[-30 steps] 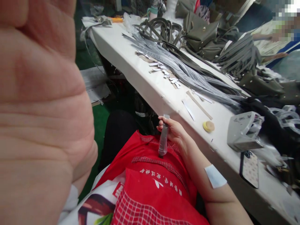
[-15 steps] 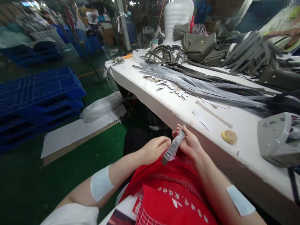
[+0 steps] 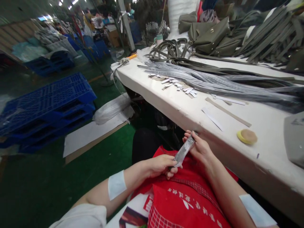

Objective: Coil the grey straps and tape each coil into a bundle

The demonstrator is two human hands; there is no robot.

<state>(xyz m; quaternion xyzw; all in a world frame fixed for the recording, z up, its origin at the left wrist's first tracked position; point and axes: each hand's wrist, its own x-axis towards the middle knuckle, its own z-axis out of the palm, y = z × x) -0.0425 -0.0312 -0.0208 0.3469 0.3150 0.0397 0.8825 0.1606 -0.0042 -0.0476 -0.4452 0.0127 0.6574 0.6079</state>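
Note:
A short grey strip in clear plastic [image 3: 184,151] slants between my two hands, above the red apron [image 3: 175,196]. My left hand [image 3: 163,165] pinches its lower end between thumb and fingers. The upper end is gripped by my right hand [image 3: 198,146], thumb on top, close to the table's front edge. My palms partly hide both ends of the strip.
On the white table [image 3: 228,120] lie plastic-wrapped long straps [image 3: 201,79], paper scraps [image 3: 180,85], a yellow-rimmed round disc [image 3: 247,136] and dark green bags [image 3: 209,36]. Blue pallets [image 3: 49,104] stand on the floor at the left.
My left hand has moved onto the strip's lower end and now pinches it. The strip looks straighter. The whole view has shifted, with the table now further right.

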